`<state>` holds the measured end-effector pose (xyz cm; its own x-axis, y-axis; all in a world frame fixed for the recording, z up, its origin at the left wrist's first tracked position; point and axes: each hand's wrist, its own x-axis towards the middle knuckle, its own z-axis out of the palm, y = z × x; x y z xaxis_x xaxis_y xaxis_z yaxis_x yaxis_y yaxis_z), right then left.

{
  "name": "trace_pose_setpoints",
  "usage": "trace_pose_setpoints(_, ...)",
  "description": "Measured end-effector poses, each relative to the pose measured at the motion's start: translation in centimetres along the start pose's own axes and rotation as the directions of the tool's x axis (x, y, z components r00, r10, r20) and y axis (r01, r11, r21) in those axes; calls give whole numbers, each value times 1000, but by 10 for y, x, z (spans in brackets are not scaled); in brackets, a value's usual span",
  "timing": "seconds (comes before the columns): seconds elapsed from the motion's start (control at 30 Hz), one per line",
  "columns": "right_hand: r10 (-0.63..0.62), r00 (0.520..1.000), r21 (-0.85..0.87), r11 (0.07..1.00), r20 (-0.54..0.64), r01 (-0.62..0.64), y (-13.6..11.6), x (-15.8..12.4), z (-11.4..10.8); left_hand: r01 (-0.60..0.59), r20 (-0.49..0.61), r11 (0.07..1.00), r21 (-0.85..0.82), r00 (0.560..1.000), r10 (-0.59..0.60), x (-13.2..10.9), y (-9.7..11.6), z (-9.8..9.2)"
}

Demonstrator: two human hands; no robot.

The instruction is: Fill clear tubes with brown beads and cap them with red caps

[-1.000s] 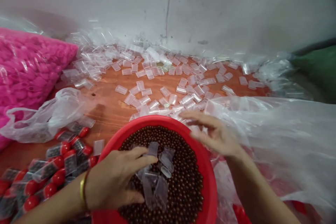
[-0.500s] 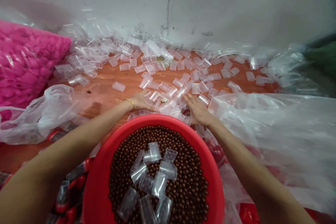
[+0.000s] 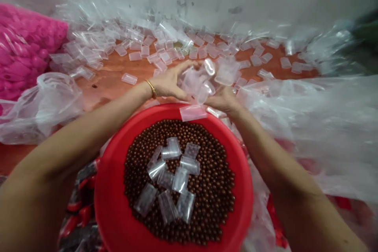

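Note:
My left hand (image 3: 171,82), with a gold bangle at the wrist, cups one side of a heap of clear plastic containers (image 3: 195,82). Against the heap's other side and underneath it is my right hand (image 3: 223,96), its fingers partly hidden. The heap is held up just beyond the far rim of a red basin (image 3: 113,189). One clear piece (image 3: 193,113) hangs over that rim. Inside the basin lie many small round brown balls (image 3: 212,189), with several clear containers (image 3: 180,179) scattered on top of them.
Many more clear containers (image 3: 165,53) lie across the orange-brown surface (image 3: 112,67) along the wall. At left are a bag of pink pieces (image 3: 23,51) and a crumpled clear bag (image 3: 59,94). Plastic sheeting (image 3: 319,126) spreads at right. Red-capped containers (image 3: 79,208) lie beside the basin.
Both hands have closed in from the sides around loose clear containers and lifted a heap of them off the surface. The view has shifted slightly.

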<state>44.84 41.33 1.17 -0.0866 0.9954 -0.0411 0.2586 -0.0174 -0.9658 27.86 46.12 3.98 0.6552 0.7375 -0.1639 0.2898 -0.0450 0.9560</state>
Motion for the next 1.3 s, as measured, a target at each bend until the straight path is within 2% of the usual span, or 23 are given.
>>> trace_pose_setpoints(0.07, -201, 975, -105, 972, 95, 210, -21, -15, -5, -128, -40, 978, 165, 990, 136, -23, 17, 0)
trace_pose_setpoints(0.13, -357, 908, -188, 898, 220, 398, -34, -34, -5, -234, -33, 916, 324, 965, 259, -47, 21, 2)
trace_pose_setpoints(0.23, -428, 821, -321, 771, 378, 550, -32, -62, 4, -335, 78, 767, 548, 933, 351, -85, 12, 8)
trace_pose_setpoints(0.33, -328, 789, -494, 638, 520, 591, -17, -84, 15, -362, 200, 556, 748, 922, 331, -126, 3, 16)
trace_pose_setpoints(0.43, -252, 792, -618, 513, 555, 596, -8, -110, 24, -365, 243, 382, 849, 912, 332, -180, 5, 37)
trace_pose_setpoints(0.57, -352, 842, -754, 388, 410, 529, -14, -163, 32, -351, 271, 330, 876, 925, 266, -253, -1, 89)
trace_pose_setpoints(0.63, -318, 866, -808, 336, 387, 484, -19, -194, 37, -355, 283, 305, 884, 924, 256, -275, -13, 116)
trace_pose_setpoints(0.7, -162, 901, -841, 323, 402, 434, -22, -220, 41, -338, 255, 251, 907, 915, 311, -284, -25, 135)
trace_pose_setpoints(0.77, -24, 932, -868, 357, 361, 345, -24, -238, 45, -303, 210, 206, 931, 902, 377, -286, -33, 146)
trace_pose_setpoints(0.87, 13, 963, -881, 407, 271, 242, -26, -255, 49, -277, 170, 196, 941, 885, 433, -291, -37, 156)
trace_pose_setpoints(0.93, 9, 955, -870, 414, 298, 268, -26, -264, 50, -278, 162, 199, 940, 876, 455, -302, -37, 163)
trace_pose_setpoints(1.03, 15, 890, -815, 409, 456, 410, -25, -276, 55, -294, 173, 216, 931, 877, 448, -328, -34, 173)
trace_pose_setpoints(1.1, 10, 824, -762, 386, 567, 520, -25, -284, 63, -284, 169, 262, 923, 907, 386, -343, -30, 177)
trace_pose_setpoints(1.17, -19, 778, -724, 353, 627, 592, -26, -288, 77, -237, 153, 338, 911, 954, 257, -350, -22, 178)
trace_pose_setpoints(1.23, -56, 789, -733, 332, 612, 593, -28, -286, 92, -152, 118, 403, 903, 987, 109, -346, -13, 179)
trace_pose_setpoints(1.3, -107, 837, -775, 332, 536, 538, -31, -279, 104, -78, 76, 386, 919, 997, 20, -333, -5, 183)
